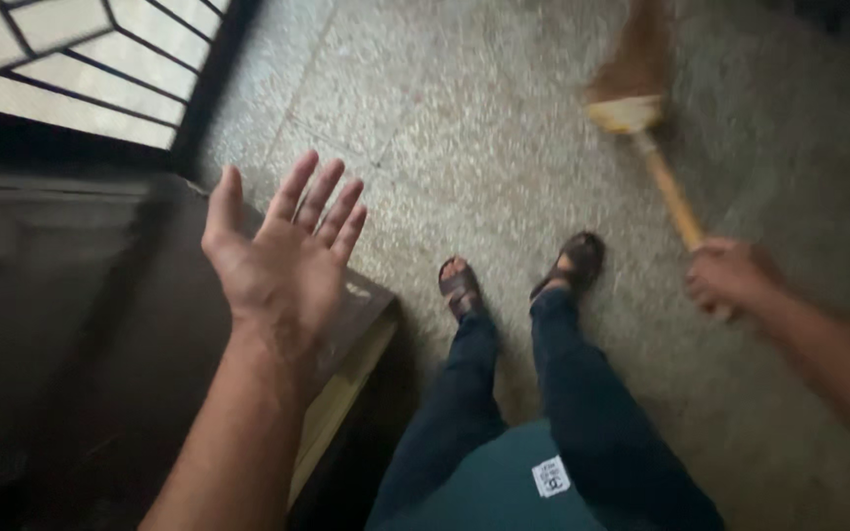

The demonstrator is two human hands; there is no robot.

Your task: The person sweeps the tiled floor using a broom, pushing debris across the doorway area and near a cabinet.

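My right hand [730,278] is closed around the yellow handle of a grass broom [641,108], low on the stick. The broom's brown bristle head points away from me and looks blurred over the speckled stone floor [464,147]. My left hand [282,251] is raised palm up with its fingers spread and holds nothing. It hovers above the corner of a dark tabletop [71,324]. Below are my legs in dark blue jeans and my feet in brown sandals [518,275].
The dark table fills the left side, its pale edge [341,403] close to my left leg. A window with a black metal grille [81,69] is at the upper left. Tile joints run across the floor ahead.
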